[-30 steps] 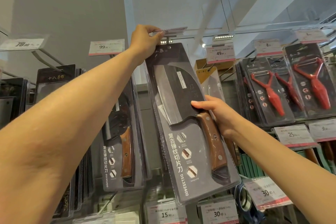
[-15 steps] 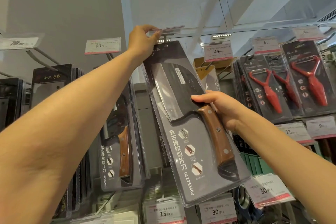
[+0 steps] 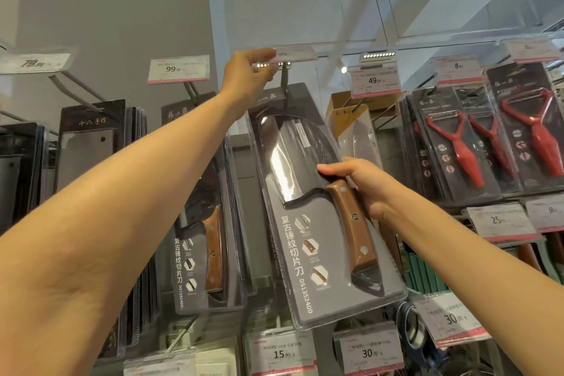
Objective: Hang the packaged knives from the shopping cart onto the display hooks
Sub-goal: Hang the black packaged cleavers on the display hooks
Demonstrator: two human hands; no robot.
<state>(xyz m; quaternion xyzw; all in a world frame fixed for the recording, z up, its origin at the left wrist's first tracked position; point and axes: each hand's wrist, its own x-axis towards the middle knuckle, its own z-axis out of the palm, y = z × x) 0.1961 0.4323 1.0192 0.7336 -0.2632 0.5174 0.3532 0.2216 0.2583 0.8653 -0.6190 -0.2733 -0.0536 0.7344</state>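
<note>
Head view shows the packaged knife (image 3: 317, 207) now tilted further, its foot swung outward from a second ago, while the right hand (image 3: 363, 185) clasps its edge. The left hand (image 3: 247, 75) pinches the price tag (image 3: 294, 53) up off the display hook (image 3: 285, 76), so threading looks under way.

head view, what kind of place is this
Most likely a shop's kitchenware aisle: packaged knives and red peelers hang on display hooks, with price tags clipped above them.

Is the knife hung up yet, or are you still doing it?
Almost. Done: one matching packaged knife already hangs alongside. In hand: right hand holds the big knife pack, left hand lifts the price tag at the hook. Left: letting go; the cart is out of view.
</note>
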